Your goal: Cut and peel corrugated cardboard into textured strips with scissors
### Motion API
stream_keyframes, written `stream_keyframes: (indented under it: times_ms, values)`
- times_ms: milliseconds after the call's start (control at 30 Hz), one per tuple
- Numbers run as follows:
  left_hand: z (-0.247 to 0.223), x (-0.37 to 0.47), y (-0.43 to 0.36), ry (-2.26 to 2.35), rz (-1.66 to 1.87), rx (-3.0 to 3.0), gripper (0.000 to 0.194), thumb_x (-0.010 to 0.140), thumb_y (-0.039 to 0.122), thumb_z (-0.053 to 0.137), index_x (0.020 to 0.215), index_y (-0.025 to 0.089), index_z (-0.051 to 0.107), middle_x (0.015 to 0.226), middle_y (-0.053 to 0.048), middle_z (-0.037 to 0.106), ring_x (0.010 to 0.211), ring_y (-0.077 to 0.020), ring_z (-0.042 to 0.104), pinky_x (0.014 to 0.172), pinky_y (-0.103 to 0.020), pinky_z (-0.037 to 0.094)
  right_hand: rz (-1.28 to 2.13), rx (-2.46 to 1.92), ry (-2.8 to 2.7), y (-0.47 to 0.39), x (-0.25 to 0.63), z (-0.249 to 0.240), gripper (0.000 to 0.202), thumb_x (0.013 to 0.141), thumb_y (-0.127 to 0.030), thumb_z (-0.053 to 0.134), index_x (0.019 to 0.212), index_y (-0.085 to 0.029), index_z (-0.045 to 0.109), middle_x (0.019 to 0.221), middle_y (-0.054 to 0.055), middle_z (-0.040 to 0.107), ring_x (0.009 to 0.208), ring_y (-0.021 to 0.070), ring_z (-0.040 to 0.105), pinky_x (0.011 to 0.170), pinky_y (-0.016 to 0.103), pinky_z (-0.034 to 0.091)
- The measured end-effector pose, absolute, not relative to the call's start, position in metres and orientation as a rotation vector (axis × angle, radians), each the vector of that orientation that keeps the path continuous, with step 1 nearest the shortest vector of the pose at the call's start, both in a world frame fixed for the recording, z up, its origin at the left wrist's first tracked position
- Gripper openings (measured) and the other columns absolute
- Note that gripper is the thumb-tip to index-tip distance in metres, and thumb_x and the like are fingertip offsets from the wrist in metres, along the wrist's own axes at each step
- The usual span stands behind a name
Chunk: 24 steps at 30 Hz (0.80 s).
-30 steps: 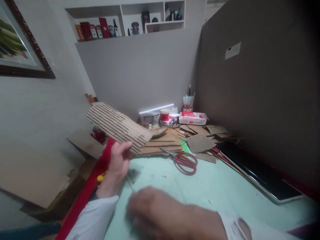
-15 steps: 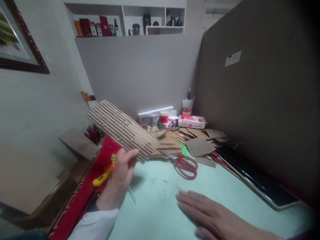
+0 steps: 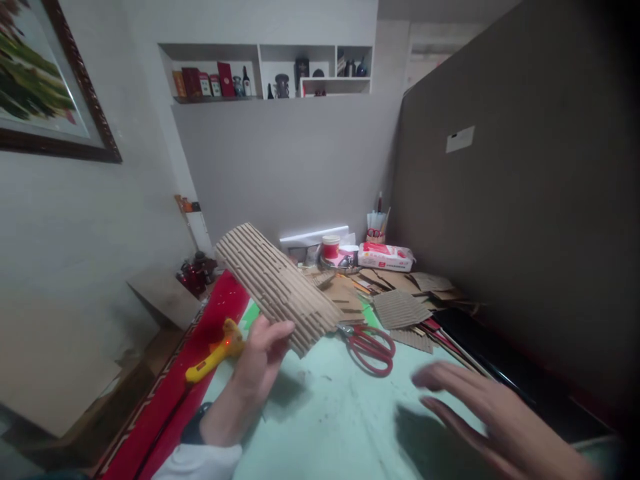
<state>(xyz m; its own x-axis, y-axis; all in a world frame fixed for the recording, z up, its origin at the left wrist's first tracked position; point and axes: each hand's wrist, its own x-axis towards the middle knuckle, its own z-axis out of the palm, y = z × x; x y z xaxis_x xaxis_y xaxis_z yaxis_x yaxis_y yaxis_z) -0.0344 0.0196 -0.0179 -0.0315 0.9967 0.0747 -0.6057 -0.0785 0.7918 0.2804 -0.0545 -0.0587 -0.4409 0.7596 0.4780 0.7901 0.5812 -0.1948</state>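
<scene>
My left hand (image 3: 263, 363) grips the lower edge of a corrugated cardboard piece (image 3: 280, 287), thumb on top, and holds it tilted above the table. My right hand (image 3: 480, 407), a little blurred, hovers over the light green tabletop (image 3: 340, 427) at the right with thumb and fingers apart and nothing between them. Red-handled scissors (image 3: 371, 350) lie between the hands, their blades partly hidden by the cardboard. Beside my left hand, on the left, rests a yellow glue gun (image 3: 215, 353) with a small red light.
Cut cardboard scraps (image 3: 400, 308) cover the back of the table. A dark glossy flat object (image 3: 505, 360) lies along the right side. Behind the scraps are a red cup (image 3: 331, 247), a wipes pack (image 3: 385, 256) and a pen holder (image 3: 376, 230). Grey panels stand behind and at the right.
My right hand has lifted off the tabletop and moved right, its fingers spreading. The cardboard in my left hand has shifted right and slightly down. The camera view has tilted up.
</scene>
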Motion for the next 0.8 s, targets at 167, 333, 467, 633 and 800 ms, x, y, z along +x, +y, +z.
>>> stream_keyframes:
  times_ms: [167,333,467,633,800]
  values:
    - [-0.022,-0.043,0.02,0.744,1.515,0.763,0.022,0.057,0.015,0.093,0.075,0.017,0.081,0.078,-0.003,0.078,0.071,-0.0152,0.068,0.064,-0.024,0.058,-0.192,-1.337,-2.475,0.024,0.217,-0.052,0.024,0.099,-0.016,0.044,0.11,-0.016,0.065,0.099,0.016,0.074,0.083,0.0305,0.072,0.072,0.043,0.06]
    - [-0.02,-0.05,0.018,0.853,1.538,0.707,0.029,0.056,0.018,0.091,0.084,0.017,0.084,0.091,-0.007,0.082,0.08,-0.0212,0.072,0.067,-0.028,0.061,-0.219,-1.263,-2.543,0.052,0.203,-0.068,0.022,0.095,-0.013,0.044,0.099,-0.016,0.066,0.094,0.016,0.071,0.084,0.031,0.07,0.073,0.044,0.058]
    - [-0.008,-0.046,0.01,0.905,1.539,0.686,0.027,0.056,0.017,0.088,0.083,0.016,0.083,0.085,-0.007,0.081,0.081,-0.0246,0.074,0.071,-0.031,0.063,-0.216,-1.228,-2.516,0.057,0.222,-0.075,0.02,0.099,-0.021,0.044,0.102,-0.017,0.063,0.096,0.015,0.068,0.081,0.0303,0.069,0.07,0.044,0.057]
    - [0.001,-0.038,0.006,0.956,1.545,0.649,0.029,0.052,0.021,0.089,0.078,0.013,0.083,0.082,-0.01,0.081,0.086,-0.0332,0.076,0.075,-0.041,0.065,-0.243,-1.205,-2.459,0.058,0.23,-0.091,0.02,0.094,-0.018,0.043,0.104,-0.017,0.061,0.096,0.016,0.066,0.072,0.0286,0.07,0.058,0.04,0.057]
    - [0.0,-0.041,0.007,0.978,1.627,0.669,0.027,0.054,0.024,0.092,0.078,0.016,0.083,0.085,-0.008,0.082,0.091,-0.0308,0.076,0.077,-0.035,0.063,-0.3,-1.184,-2.203,0.051,0.223,-0.071,0.016,0.099,-0.025,0.047,0.108,-0.017,0.058,0.089,0.011,0.064,0.058,0.0197,0.067,0.046,0.029,0.053]
